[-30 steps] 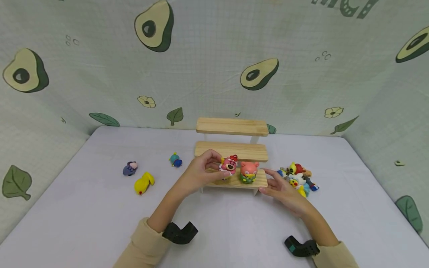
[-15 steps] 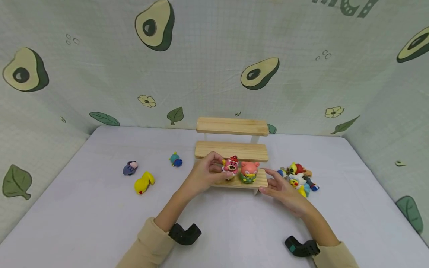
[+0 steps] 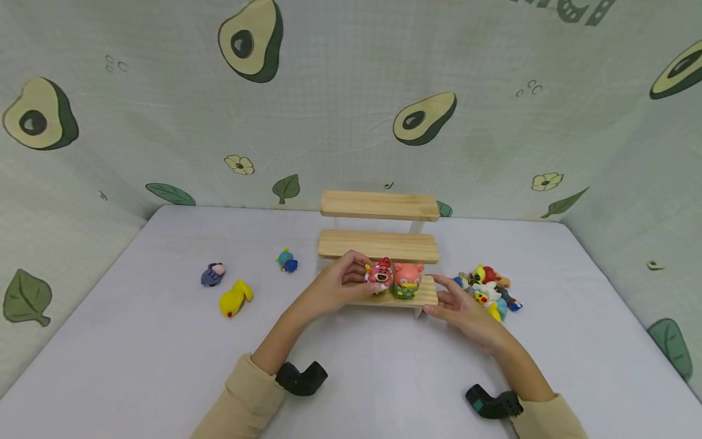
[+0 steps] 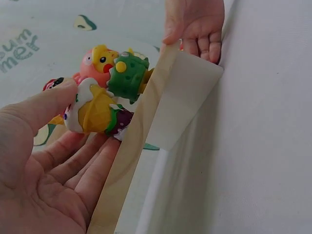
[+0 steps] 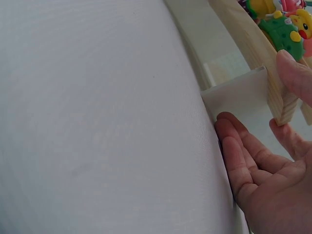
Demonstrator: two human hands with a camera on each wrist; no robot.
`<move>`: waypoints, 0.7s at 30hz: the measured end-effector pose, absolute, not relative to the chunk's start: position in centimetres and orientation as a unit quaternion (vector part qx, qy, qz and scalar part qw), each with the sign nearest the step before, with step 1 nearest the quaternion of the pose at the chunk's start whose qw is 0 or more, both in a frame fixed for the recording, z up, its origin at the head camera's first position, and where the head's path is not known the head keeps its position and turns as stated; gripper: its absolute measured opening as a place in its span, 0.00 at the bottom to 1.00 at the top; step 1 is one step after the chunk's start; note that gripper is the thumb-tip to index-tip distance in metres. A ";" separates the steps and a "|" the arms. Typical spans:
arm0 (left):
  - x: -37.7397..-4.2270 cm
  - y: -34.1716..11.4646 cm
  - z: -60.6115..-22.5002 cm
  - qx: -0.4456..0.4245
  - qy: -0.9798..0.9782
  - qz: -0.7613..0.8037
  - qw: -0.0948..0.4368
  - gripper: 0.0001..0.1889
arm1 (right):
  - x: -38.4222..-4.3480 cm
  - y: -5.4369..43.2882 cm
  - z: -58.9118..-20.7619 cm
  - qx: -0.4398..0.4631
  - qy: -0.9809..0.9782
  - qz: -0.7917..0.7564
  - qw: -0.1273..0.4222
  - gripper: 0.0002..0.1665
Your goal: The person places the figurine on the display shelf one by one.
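A three-tier wooden stand (image 3: 378,245) with white supports is in front of me. My left hand (image 3: 333,285) pinches a pink bear figurine (image 3: 379,275) with a red top over the lowest board. In the left wrist view, its yellow cone and dark base (image 4: 122,122) are at the board (image 4: 155,87), thumb on one side, fingers on the other. Immediately right of it stands a pink figurine in a green outfit (image 3: 406,281), almost touching it. My right hand (image 3: 463,312) grips the lowest board's right end; the right wrist view has its thumb (image 5: 296,73) above and a finger beneath.
Several small figurines (image 3: 488,292) lie heaped beside the right hand. To the left lie a yellow figurine (image 3: 234,299), a grey-blue one (image 3: 212,274) and a teal-and-blue one (image 3: 287,260). An avocado-print cloth (image 3: 340,122) rises behind the white tabletop (image 3: 164,341).
My left hand has slid the bear figurine a short way right, closing the gap to the pink figurine in green. The right hand keeps its place on the board.
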State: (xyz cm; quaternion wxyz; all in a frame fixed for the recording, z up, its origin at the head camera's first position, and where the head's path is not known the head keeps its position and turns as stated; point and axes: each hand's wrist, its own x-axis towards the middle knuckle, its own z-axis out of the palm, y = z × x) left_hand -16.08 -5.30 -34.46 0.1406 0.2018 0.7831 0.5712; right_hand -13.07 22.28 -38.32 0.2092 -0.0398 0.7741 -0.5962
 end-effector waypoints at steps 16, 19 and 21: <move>-16.2 -5.3 -34.9 0.221 0.783 0.567 0.126 0.19 | -13.2 22.4 -38.3 -0.044 0.772 -0.599 0.209 0.44; -16.1 -5.2 -35.1 0.225 0.780 0.570 0.125 0.20 | -13.2 22.3 -38.4 -0.040 0.773 -0.597 0.209 0.44; -16.1 -5.2 -35.1 0.229 0.778 0.572 0.123 0.20 | -13.2 22.3 -38.5 -0.039 0.774 -0.596 0.209 0.44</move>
